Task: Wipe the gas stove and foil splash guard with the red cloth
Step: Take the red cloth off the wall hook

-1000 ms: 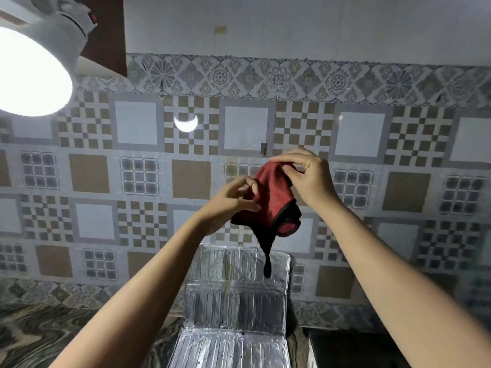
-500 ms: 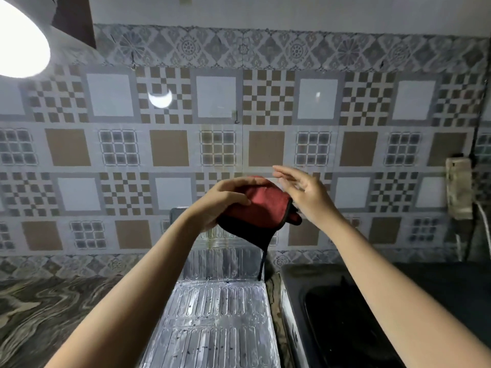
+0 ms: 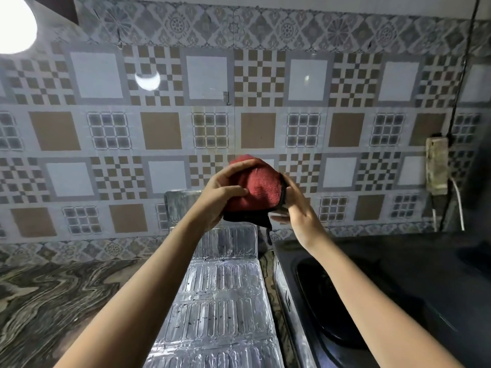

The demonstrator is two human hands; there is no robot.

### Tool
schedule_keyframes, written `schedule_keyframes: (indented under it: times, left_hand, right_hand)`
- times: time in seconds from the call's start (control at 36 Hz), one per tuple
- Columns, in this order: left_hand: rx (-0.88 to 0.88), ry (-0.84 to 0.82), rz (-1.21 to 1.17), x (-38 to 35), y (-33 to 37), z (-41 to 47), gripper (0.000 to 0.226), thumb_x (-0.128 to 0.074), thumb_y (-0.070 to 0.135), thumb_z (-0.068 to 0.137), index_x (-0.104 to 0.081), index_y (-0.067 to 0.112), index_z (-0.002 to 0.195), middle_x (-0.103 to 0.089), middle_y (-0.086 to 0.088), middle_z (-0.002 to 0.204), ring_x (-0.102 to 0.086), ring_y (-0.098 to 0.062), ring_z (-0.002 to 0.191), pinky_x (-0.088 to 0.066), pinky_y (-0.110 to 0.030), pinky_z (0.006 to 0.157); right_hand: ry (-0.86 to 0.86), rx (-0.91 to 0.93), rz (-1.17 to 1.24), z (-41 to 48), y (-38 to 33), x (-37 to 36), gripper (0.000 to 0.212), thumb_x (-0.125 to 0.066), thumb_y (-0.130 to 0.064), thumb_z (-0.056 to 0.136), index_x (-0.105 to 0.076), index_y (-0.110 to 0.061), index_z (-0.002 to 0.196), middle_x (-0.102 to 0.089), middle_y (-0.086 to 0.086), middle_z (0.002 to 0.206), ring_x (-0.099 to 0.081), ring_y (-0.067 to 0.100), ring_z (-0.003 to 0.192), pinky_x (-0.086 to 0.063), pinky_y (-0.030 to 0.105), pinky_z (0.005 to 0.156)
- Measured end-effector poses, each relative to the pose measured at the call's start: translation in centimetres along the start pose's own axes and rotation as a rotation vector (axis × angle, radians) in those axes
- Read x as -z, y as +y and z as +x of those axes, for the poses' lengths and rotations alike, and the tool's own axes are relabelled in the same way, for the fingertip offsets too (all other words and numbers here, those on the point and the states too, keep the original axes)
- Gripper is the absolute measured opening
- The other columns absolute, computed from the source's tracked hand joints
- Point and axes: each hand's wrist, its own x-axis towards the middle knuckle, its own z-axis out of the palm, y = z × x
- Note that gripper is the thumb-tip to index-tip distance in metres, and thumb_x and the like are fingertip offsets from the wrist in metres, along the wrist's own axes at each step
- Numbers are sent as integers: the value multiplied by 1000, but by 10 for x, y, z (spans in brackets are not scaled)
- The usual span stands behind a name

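Observation:
The red cloth (image 3: 261,188), edged in black with a short black loop hanging down, is bunched up in the air in front of the tiled wall. My left hand (image 3: 223,191) grips it from the left, fingers curled over the top. My right hand (image 3: 296,208) presses against its right side from below. Under the cloth stands the foil splash guard (image 3: 220,301), a ribbed silver sheet with an upright back panel and a flat part on the counter. The dark gas stove (image 3: 372,301) lies to its right, its burner in shadow.
A patterned tile wall (image 3: 159,128) fills the background. A marbled counter (image 3: 53,301) stretches left of the foil. A power strip (image 3: 437,166) with a white cable hangs on the wall at right. A bright lamp (image 3: 13,22) glares at top left.
The view has tilted down and right, bringing the stove and more foil into sight. Both hands have closed in on the cloth, bunching it into a tighter wad.

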Motion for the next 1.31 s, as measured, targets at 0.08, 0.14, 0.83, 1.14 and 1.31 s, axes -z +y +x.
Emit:
schedule_keyframes:
  times: [0.08, 0.14, 0.83, 1.14, 1.31]
  left_hand:
    - [8, -30, -12, 0, -6, 1, 55, -53, -5, 65, -63, 24, 110, -57, 5, 121, -55, -18, 110, -54, -24, 75]
    - [6, -42, -4, 0, -9, 2, 56, -53, -6, 65, -62, 20, 114, -57, 4, 124, -55, -16, 112, -54, -23, 77]
    - [208, 148, 160, -106, -99, 77, 50, -62, -8, 79, -53, 12, 123, -62, -6, 109, -64, -16, 94, -56, -25, 82]
    - [295, 267, 313, -115, -164, 105, 49, -67, -7, 76, -56, 11, 121, -62, -7, 110, -65, -14, 87, -56, -21, 76]
    - [334, 269, 384, -95, -185, 122, 48, -63, -11, 77, -56, 11, 120, -61, -6, 108, -64, -12, 83, -56, -19, 72]
  right_hand:
    - [24, 28, 76, -3, -2, -3, 76, -37, -85, 66, -30, -47, 132, -40, 1, 144, -50, 16, 124, -53, 26, 90]
    - [50, 20, 149, -4, -4, -4, 74, -44, -84, 64, -33, -50, 128, -41, -3, 141, -49, 11, 124, -52, 23, 90]
    - [-26, -69, 73, 39, 67, 172, 31, -66, -11, 82, -56, -30, 105, -60, -9, 108, -57, 3, 100, -51, 10, 77]
    - [-226, -229, -103, 72, 146, 208, 30, -72, -13, 77, -58, -27, 100, -58, -6, 110, -54, 17, 107, -51, 34, 89]
    - [-250, -185, -243, 92, 182, 197, 31, -75, -16, 74, -56, -29, 96, -57, -4, 113, -50, 19, 113, -41, 37, 97]
